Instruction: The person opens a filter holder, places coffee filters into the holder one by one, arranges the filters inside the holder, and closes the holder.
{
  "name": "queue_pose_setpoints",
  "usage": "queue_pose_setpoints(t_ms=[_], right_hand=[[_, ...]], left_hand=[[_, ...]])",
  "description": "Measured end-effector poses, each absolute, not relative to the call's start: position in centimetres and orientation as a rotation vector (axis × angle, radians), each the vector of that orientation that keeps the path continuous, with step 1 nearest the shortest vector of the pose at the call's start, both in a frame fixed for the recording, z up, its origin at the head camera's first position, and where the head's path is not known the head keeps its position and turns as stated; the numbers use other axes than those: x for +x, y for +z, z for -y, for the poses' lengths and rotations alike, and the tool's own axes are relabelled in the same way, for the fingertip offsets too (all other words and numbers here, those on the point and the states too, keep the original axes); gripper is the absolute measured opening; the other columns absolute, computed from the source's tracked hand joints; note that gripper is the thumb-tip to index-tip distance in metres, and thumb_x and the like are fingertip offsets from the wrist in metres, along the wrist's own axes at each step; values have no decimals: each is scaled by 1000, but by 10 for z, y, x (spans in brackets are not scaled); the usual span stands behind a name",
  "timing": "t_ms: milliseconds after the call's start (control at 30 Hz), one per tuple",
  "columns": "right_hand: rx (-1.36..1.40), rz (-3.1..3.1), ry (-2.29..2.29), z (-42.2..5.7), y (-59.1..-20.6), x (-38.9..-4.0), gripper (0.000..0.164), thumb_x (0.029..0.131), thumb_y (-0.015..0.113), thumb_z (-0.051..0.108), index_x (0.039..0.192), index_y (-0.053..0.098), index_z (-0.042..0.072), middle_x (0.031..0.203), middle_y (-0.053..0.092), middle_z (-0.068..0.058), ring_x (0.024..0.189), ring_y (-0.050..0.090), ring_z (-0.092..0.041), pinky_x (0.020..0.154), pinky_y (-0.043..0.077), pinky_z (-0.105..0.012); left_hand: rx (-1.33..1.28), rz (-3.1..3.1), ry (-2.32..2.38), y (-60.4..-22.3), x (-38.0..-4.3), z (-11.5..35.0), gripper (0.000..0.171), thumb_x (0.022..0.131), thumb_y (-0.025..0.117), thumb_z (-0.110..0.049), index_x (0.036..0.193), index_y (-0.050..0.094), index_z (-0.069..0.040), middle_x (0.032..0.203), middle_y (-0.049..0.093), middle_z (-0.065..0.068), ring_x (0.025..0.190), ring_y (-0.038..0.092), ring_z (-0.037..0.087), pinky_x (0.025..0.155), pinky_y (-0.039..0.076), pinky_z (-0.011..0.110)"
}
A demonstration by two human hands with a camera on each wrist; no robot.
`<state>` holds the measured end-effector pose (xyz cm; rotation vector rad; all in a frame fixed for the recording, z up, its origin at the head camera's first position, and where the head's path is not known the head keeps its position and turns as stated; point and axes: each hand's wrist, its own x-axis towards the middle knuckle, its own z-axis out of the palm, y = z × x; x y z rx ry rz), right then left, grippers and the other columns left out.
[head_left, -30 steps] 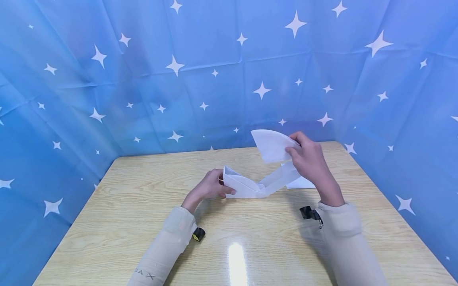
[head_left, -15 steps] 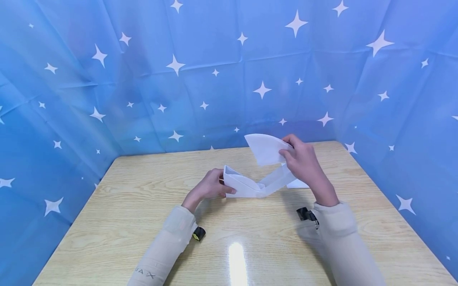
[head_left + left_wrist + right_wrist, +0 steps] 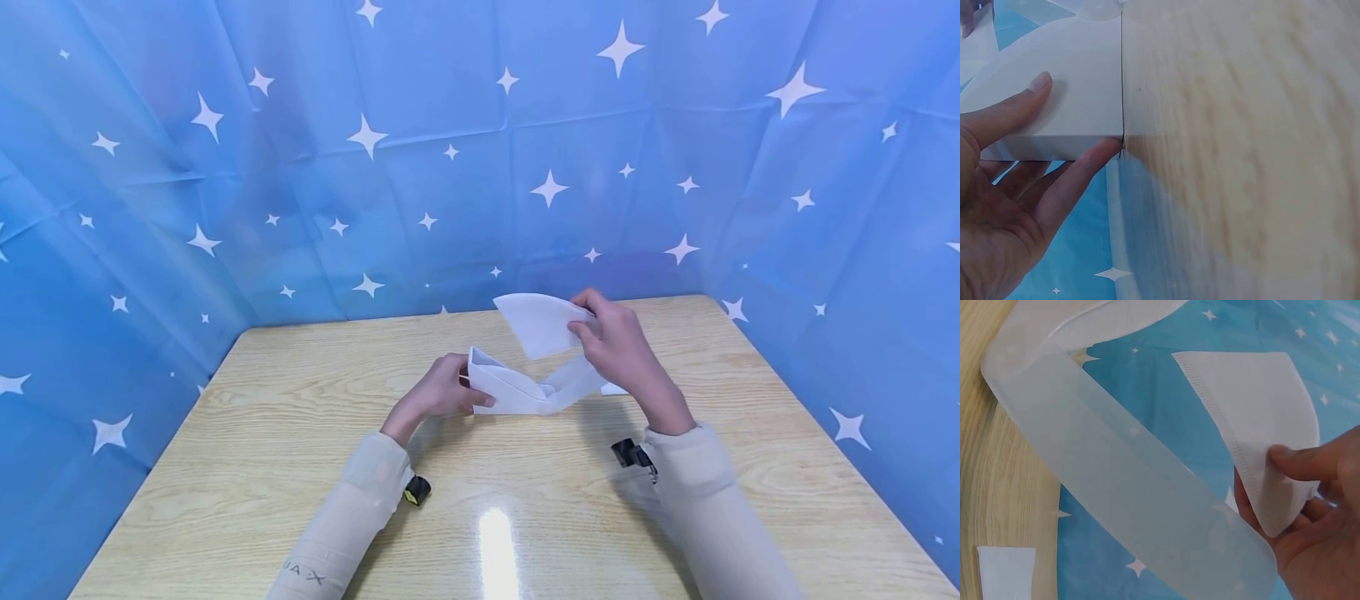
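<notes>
My left hand [image 3: 435, 390] grips the left end of a white box [image 3: 506, 395] on its side. In the left wrist view the thumb lies on the box's broad face [image 3: 1072, 75], with fingers at its end wall. A translucent lid [image 3: 1147, 481] is hinged to the box's right end and slants up to the right, swung wide. Above that lid my right hand [image 3: 621, 343] pinches white cone coffee filters [image 3: 536, 322] by their narrow end, thumb in front. Their crimped seam edge shows in the right wrist view. They hang to the upper right of the box's opening, apart from it.
Another flat white piece [image 3: 613, 389] lies on the wooden table [image 3: 300, 450] behind my right hand, mostly hidden. A blue star-patterned cloth [image 3: 420, 183] hangs along the table's back and sides.
My right hand has moved left and slightly down with the coffee filters, closer to the box. My left hand and the box have stayed in place.
</notes>
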<state>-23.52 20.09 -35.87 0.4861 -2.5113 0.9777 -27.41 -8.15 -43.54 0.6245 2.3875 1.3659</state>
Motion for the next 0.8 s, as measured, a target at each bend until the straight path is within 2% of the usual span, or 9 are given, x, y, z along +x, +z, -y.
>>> queue_pose_setpoints(t_ms=[567, 800], right_hand=[[565, 2530, 974, -190, -365, -237, 16, 101, 63, 1, 117, 62, 1, 117, 72, -22, 104, 71, -39, 81, 62, -53], [594, 2537, 972, -186, -365, -234, 18, 100, 62, 0, 119, 62, 0, 121, 71, -23, 109, 70, -39, 87, 60, -54]], left_hand=[[634, -2382, 1373, -436, -275, 82, 44, 85, 84, -6, 126, 70, -13, 116, 74, 11, 87, 69, 19, 68, 65, 44], [635, -2380, 1368, -435, -275, 82, 43, 85, 84, -7, 125, 70, -14, 116, 74, 10, 86, 69, 19, 68, 65, 44]])
